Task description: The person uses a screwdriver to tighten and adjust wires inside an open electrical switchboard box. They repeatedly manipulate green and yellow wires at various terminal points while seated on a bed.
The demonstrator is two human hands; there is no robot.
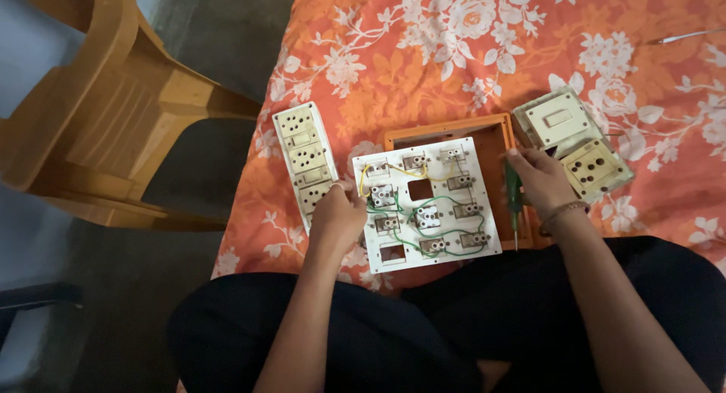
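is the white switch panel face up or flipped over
Flipped over: the panel shows yellow and green wiring and switch backs, lying on the orange frame.

No packages, labels, signs or screens show anywhere in this view, neither near the left hand nor near the right hand.
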